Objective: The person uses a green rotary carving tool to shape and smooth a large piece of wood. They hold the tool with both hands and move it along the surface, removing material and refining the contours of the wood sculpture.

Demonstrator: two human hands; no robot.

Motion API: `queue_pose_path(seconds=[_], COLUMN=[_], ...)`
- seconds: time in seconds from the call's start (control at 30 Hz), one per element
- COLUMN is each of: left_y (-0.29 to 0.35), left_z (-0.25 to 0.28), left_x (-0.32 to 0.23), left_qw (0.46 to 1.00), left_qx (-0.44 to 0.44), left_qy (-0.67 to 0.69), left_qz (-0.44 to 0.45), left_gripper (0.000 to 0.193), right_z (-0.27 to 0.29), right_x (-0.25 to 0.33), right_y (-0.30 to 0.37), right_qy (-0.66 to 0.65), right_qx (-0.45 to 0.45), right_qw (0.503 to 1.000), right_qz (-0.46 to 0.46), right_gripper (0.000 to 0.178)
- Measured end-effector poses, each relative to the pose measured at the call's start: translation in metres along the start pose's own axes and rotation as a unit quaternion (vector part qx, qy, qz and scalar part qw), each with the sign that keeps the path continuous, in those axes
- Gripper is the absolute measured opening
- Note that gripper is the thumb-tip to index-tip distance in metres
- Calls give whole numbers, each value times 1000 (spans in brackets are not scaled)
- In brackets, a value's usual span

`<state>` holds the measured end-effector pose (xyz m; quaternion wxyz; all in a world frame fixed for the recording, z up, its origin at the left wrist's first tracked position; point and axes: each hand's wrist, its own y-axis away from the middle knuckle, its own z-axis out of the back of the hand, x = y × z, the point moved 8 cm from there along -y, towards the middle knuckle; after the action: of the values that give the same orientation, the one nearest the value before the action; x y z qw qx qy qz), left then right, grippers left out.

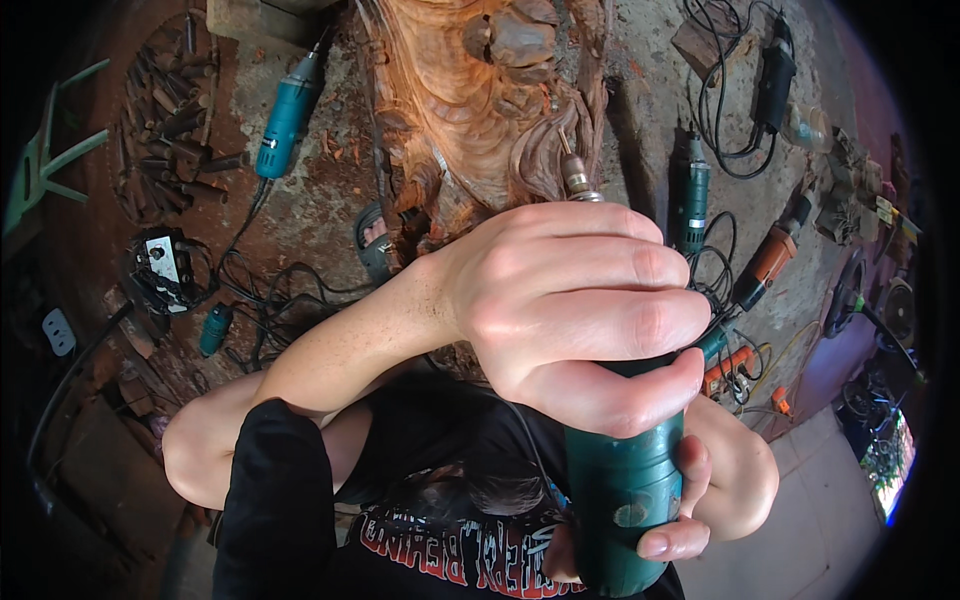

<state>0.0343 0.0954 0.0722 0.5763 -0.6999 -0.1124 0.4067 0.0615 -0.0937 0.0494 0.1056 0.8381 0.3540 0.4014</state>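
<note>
Both my hands are closed on a green die grinder (pixel 615 490), held upright close in front of my chest. My left hand (pixel 580 300) wraps over its upper body, knuckles up, and hides that part. Around the lower end sits my right hand (pixel 680 525), mostly behind the tool, with fingertips showing on both sides. The grinder's collet (pixel 576 178) and thin bit point away from me. Beyond them stands a large carved piece of reddish-brown wood (pixel 450 90) with flowing grooves. From this view I cannot tell whether the bit touches the wood.
A teal die grinder (pixel 285 120) lies at the far left near a pile of dark tool bits (pixel 165 120). A black control box (pixel 165 270) and tangled cords are at left. Several more power tools, including an orange one (pixel 770 262), lie at right. My sandalled foot (pixel 373 240) is beside the wood.
</note>
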Motion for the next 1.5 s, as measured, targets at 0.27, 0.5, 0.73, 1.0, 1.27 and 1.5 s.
queue_pose_path(seconds=[0.27, 0.5, 0.73, 1.0, 1.27, 1.5], left_y=[-4, -6, -4, -7, -2, -6], left_z=[-3, 0, -2, -1, -2, 2], left_x=[5, 6, 6, 5, 7, 4], left_qw=[999, 1000, 999, 999, 1000, 1000], left_qx=[-12, -15, -32, -28, -19, -24], left_qy=[22, 23, 20, 34, 8, 15], left_qz=[22, 6, 10, 10, 20, 5], left_gripper=[17, 19, 18, 17, 16, 17], right_z=[-2, -4, -3, -6, 1, 0], right_x=[2, 3, 1, 3, -3, 1], right_y=[4, 3, 3, 10, 5, 9], right_qy=[-6, -10, -11, -13, -7, -5], right_qx=[-24, -42, -50, -81, -76, -79], right_qw=[1000, 999, 999, 997, 997, 997], right_qz=[2, 6, 9, 11, 12, 13], right_gripper=[31, 30, 30, 30, 30, 30])
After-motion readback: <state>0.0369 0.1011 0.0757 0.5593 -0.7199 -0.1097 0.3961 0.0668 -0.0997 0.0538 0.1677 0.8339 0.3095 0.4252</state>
